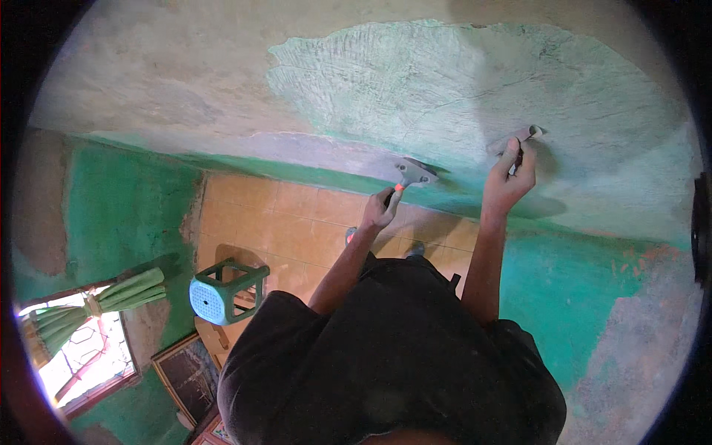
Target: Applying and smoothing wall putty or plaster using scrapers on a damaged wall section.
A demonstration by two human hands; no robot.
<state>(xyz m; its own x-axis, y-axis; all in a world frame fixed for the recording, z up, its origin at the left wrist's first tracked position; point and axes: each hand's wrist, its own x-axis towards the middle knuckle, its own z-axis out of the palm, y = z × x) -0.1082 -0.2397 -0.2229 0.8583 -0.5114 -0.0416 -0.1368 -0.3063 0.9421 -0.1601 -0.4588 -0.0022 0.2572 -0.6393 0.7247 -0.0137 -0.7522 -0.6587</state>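
Observation:
My left hand [382, 210] is closed round the handle of a wide grey scraper [417, 171], which has an orange band and its head at the lower part of the wall in front of me. My right hand [510, 178] pinches a curled, greyish piece that looks like sandpaper [531, 133] against or very close to the wall. The wall [371, 74] has a large pale mint, rough patch bordered by beige and lilac plaster, with green paint lower down.
An orange tiled floor [274, 222] lies below, with my feet on it. At lower left are a green stool with a blue seat [210, 302], a framed picture [185, 378] leaning by the side wall, and a window [89, 356] with green curtains [137, 293].

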